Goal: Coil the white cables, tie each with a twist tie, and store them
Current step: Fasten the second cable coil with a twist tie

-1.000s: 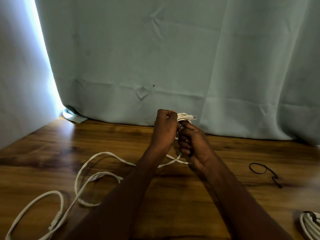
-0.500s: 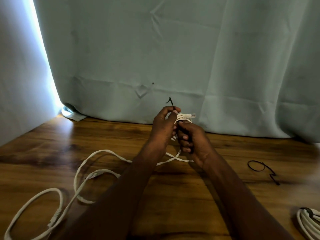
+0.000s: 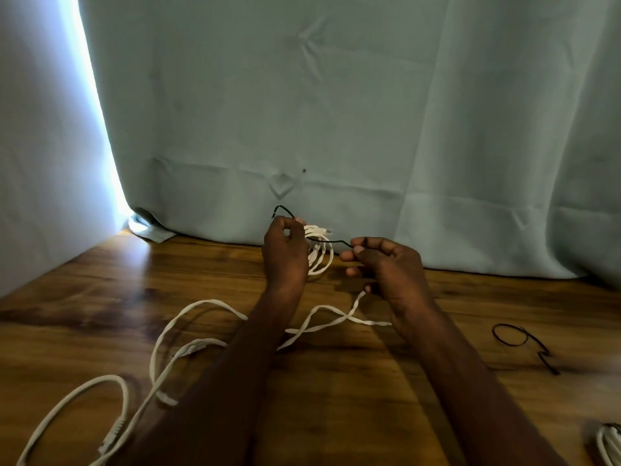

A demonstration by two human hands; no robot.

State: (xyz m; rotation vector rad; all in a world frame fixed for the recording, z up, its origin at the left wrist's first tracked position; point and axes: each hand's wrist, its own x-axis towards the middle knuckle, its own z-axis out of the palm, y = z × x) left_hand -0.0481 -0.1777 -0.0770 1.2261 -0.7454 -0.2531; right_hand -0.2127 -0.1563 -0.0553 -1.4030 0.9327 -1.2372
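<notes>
We see left hand gripping small coil of white cable above brown wooden table; right hand pinching end of thin black twist tie laid across coil.

Risk, we judge: tie slips off bundle if pull too slack, so loops spring open.

Nearby: uncoiled white cable trailing under forearms, may snag; spare black tie to right; tied white coil at lower-right edge; pale green curtain behind.
</notes>
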